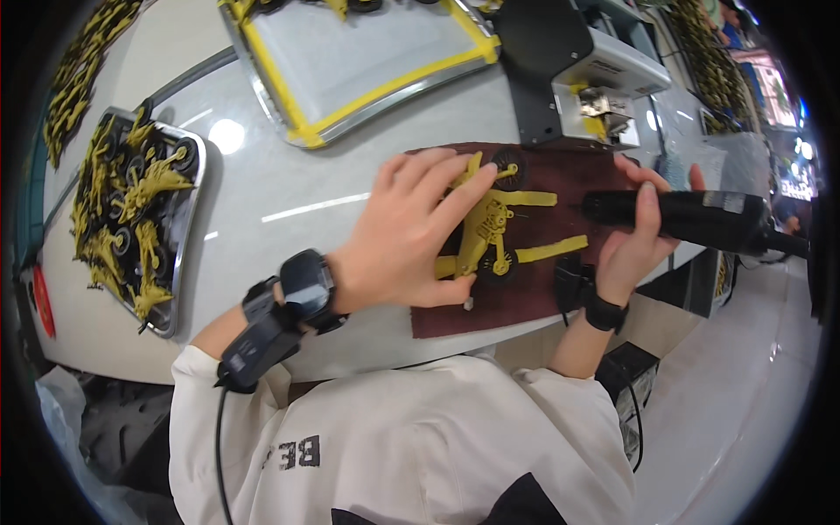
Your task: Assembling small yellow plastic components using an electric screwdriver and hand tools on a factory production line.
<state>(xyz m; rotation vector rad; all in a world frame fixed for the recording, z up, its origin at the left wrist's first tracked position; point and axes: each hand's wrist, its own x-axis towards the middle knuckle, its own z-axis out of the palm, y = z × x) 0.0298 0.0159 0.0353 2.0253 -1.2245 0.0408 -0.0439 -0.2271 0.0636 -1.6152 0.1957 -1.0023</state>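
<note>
A yellow toy bike with black wheels lies on its side on a dark red mat. My left hand reaches over it, thumb at the near end and fingers at the far end, holding it against the mat. Two yellow strips stick out to the right from beside the bike. In my right hand is a black electric screwdriver, held level with its tip pointing left toward the bike, apart from it. My left palm hides part of the bike.
On the left stands a metal tray heaped with yellow and black toy bikes. A white-lined tray with yellow-taped edges lies at the back. At the back right is a small machine beside a black panel. Yellow parts are piled far left.
</note>
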